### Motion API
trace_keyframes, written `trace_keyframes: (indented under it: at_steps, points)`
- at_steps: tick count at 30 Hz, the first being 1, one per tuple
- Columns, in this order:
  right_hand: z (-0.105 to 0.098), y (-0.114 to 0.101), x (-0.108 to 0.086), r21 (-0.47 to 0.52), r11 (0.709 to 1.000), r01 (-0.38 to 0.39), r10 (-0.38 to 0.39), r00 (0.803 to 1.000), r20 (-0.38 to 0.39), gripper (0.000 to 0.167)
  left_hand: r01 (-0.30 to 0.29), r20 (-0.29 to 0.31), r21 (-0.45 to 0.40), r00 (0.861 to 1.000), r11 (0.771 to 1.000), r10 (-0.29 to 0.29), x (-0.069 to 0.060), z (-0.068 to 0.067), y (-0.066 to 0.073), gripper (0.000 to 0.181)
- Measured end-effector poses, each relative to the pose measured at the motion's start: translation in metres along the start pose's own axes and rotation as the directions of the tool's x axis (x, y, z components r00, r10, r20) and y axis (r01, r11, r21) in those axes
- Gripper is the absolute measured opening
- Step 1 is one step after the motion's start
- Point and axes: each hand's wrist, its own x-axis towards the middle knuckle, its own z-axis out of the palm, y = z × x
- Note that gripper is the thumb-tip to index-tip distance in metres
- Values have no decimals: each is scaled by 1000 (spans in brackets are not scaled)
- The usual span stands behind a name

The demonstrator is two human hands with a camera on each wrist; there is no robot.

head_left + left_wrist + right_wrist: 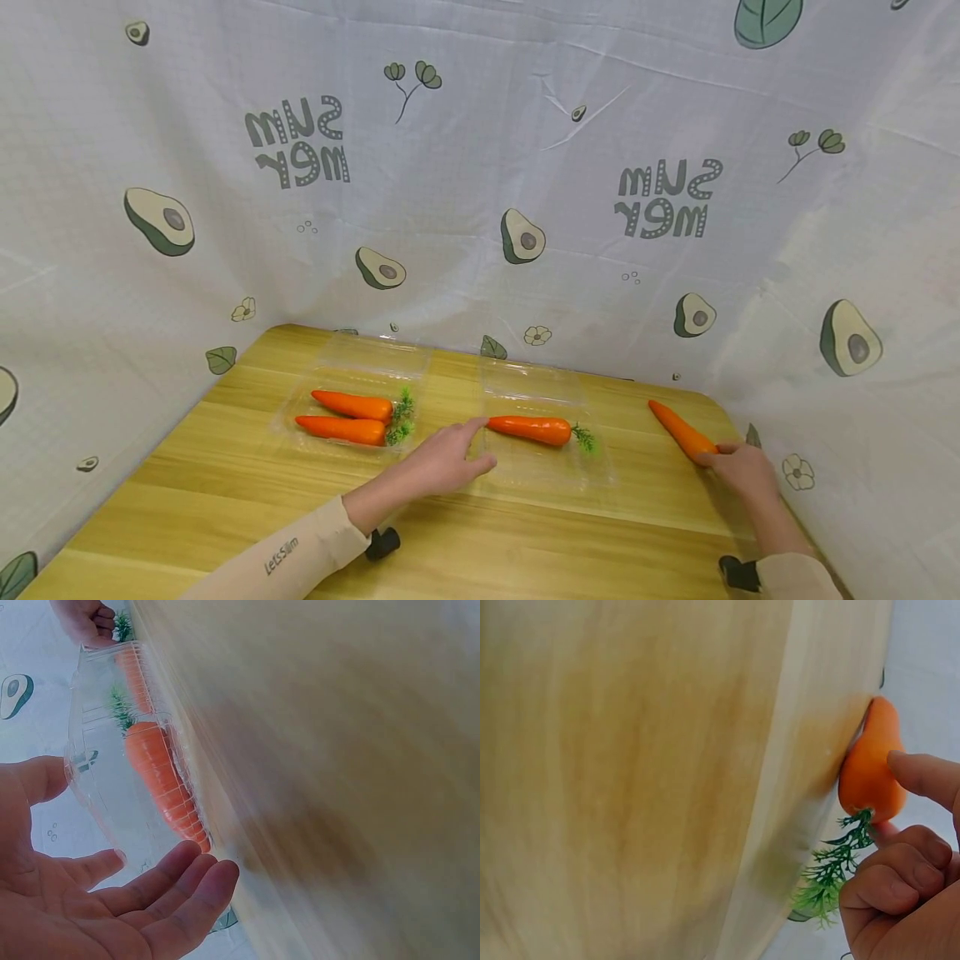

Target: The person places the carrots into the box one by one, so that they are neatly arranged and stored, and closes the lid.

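In the head view an orange carrot [681, 428] lies at the table's right side, its thick end pinched by my right hand [744, 475]. The right wrist view shows thumb and forefinger on that carrot [874, 765], the other fingers curled, green leaves [829, 870] hanging below. A second carrot [531, 428] lies in the right-hand clear container [525, 475], leaves to the right. My left hand [442, 460] is at that container's left edge, fingers extended near the carrot's tip; whether it touches is unclear. In the left wrist view this hand [112, 900] holds nothing.
Left on the wooden table [247, 467], another open clear container [288, 417] holds two carrots [352, 405] side by side, leaves to the right. Both lids lean or lie toward the back. A white patterned cloth [450, 183] rises behind the table and at its sides.
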Motion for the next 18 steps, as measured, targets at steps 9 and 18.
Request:
trace_keyframes:
  at_steps: [9,18]
  points:
    - [3,4,3,-14,1000,9,-9,1000,-5,68,-2,-1,-6,1000,1000,2,0,0,-1,70]
    - [4,8,4,-23,1000,19,-19,1000,-3,69,-4,-2,-12,1000,1000,4,0,1,-2,71]
